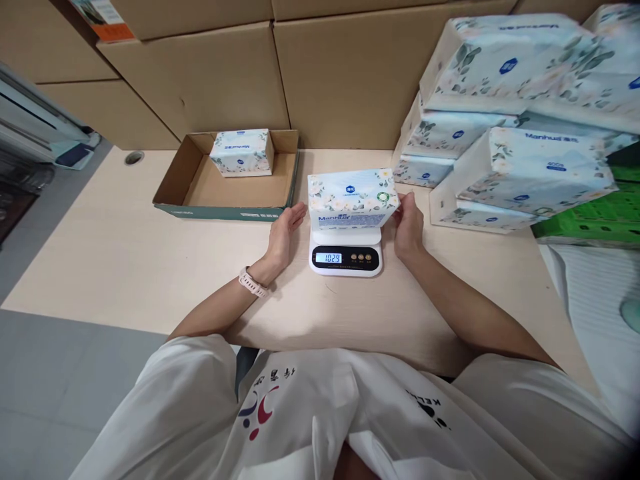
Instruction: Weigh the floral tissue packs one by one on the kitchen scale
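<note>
A tissue pack (353, 193) with a floral print lies on a white kitchen scale (320, 265), whose lit display reads 102.9. To the left of the pack is my left hand (283, 235), fingers stretched out and a small gap from its side; a pale watch band circles that wrist. My right hand (410, 228) is at the pack's right end, fingers extended, with the fingertips against or very close to the wrapper. Neither hand is wrapped round anything. The pack hides most of the weighing plate.
Left of the scale stands an open shallow cardboard box (200, 193) with one tissue pack (243, 153) inside. Tissue packs (505, 67) are stacked at the right, near a green crate (590, 217). Large cartons (340, 87) form a wall behind the table (100, 247).
</note>
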Motion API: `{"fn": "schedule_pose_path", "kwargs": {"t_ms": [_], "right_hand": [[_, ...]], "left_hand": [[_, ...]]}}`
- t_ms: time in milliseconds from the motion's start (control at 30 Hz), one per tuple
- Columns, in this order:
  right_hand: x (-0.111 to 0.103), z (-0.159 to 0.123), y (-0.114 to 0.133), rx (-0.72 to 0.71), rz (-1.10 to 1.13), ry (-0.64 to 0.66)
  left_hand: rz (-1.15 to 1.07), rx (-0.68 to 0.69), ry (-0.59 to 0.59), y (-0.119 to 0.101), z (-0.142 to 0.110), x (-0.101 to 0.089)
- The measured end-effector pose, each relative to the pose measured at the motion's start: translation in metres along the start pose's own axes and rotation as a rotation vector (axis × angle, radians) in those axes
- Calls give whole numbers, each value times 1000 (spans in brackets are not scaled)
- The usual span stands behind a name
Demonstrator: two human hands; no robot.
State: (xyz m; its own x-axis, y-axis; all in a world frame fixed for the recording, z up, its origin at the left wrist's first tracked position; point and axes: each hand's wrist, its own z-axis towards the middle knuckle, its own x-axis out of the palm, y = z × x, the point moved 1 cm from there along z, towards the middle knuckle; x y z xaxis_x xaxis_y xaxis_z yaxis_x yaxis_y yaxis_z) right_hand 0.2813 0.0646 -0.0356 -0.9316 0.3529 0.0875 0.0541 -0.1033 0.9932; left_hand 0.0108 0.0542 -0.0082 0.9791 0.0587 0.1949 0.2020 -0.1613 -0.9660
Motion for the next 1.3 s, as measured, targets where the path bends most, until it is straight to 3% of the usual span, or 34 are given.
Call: {"fn": "schedule_pose_path", "kwargs": {"t_ms": [400,633,1300], "right_hand": [[-1,-1,2,-14,5,3],[-5,3,-3,-31,12,-70],[-3,4,-4,-44,-15,-51]], "left_hand": [[0,12,-4,3,2,-1],[41,38,23,3,2,-3],[35,65,38,6,3,-5]]}}
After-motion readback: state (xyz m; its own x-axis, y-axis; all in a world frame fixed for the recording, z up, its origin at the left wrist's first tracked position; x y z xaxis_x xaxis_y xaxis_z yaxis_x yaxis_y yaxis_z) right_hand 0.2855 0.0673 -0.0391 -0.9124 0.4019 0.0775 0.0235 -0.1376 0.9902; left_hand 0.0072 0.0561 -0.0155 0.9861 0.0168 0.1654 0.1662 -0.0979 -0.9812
